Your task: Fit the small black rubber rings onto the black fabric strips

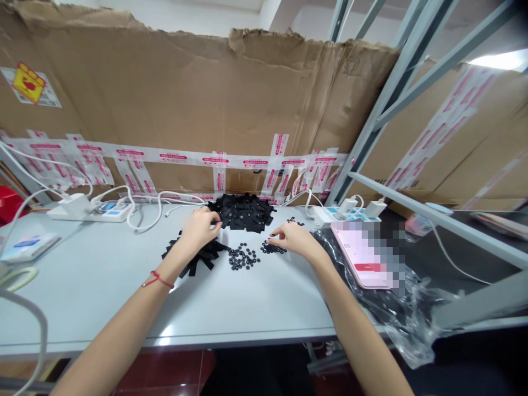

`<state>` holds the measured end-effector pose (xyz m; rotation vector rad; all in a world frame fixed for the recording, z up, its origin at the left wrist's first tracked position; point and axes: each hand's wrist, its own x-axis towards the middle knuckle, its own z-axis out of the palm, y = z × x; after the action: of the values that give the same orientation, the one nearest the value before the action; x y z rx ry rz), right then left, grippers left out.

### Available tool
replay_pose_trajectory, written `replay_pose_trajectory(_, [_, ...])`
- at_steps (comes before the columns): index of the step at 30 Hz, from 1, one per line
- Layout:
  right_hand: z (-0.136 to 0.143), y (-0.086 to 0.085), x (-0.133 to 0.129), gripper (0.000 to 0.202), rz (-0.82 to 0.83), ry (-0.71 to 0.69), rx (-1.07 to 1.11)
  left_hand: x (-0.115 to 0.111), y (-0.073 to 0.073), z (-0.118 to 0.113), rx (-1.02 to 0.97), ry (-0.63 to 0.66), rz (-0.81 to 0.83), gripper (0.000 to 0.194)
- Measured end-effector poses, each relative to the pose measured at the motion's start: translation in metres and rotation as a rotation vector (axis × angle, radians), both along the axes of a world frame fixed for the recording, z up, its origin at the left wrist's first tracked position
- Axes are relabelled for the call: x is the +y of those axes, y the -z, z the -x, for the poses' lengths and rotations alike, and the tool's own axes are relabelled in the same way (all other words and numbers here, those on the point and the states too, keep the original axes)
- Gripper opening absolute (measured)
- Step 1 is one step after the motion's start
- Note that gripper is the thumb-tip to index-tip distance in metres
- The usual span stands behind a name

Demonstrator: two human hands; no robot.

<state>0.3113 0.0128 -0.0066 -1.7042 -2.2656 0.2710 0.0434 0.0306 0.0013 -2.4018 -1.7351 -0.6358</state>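
My left hand (pixel 201 228), wearing a red string bracelet (pixel 157 279), has its fingers curled into a pinch at the near edge of a large heap of flat black strips (pixel 244 212). Whatever its fingertips hold is too small to make out. Under and beside that wrist lies a second, looser pile of black strips (pixel 202 258). My right hand (pixel 296 240) reaches down with thumb and forefinger brought together over a small cluster of black rings (pixel 275 248). What sits between those fingertips is unclear. Between the hands, small round black pieces (pixel 243 257) lie scattered on the white table (pixel 247 305).
A few more black rings (pixel 295 221) lie beyond my right hand. Power strips (pixel 91 212) with white cables run along the back, before a taped cardboard sheet (pixel 198 93). A pink phone-like box (pixel 358 258) rests on clear plastic at right, beside a metal frame (pixel 383 104).
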Motion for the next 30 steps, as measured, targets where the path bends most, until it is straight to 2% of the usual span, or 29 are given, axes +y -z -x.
replay_pose_trajectory(3, [0.001,0.0,-0.002,0.034,0.037,-0.056,0.014,0.016,0.023,-0.02,-0.004,0.253,0.052,0.028])
replay_pose_trajectory(5, [0.003,-0.001,-0.003,0.033,0.061,-0.053,0.027,0.023,0.034,-0.028,0.072,0.306,0.07,0.029])
replay_pose_trajectory(7, [0.005,-0.001,-0.003,0.022,0.059,-0.027,0.022,0.027,0.041,-0.032,0.132,0.314,0.055,0.026])
replay_pose_trajectory(9, [0.007,-0.003,-0.003,0.017,0.029,0.005,-0.004,0.028,0.044,-0.034,0.154,0.315,0.012,0.021])
replay_pose_trajectory(13, [0.011,-0.005,-0.004,0.028,-0.02,0.064,-0.037,0.026,0.042,-0.035,0.182,0.33,-0.05,0.02])
replay_pose_trajectory(16, [0.012,-0.005,-0.004,0.028,-0.054,0.093,-0.025,0.022,0.036,-0.036,0.154,0.3,-0.05,0.021])
replay_pose_trajectory(19, [0.014,-0.002,-0.003,0.026,-0.113,0.063,0.06,0.014,0.028,-0.038,-0.056,0.253,-0.002,0.016])
replay_pose_trajectory(23, [0.026,0.001,-0.005,0.027,-0.133,-0.109,0.41,0.001,0.017,-0.043,-0.541,0.262,0.209,0.013])
replay_pose_trajectory(25, [0.034,0.003,-0.008,0.032,-0.124,-0.198,0.558,-0.006,0.014,-0.046,-0.705,0.286,0.295,0.015])
replay_pose_trajectory(30, [0.047,0.008,-0.014,0.026,-0.12,-0.336,0.622,-0.016,0.01,-0.048,-0.793,0.369,0.279,0.015])
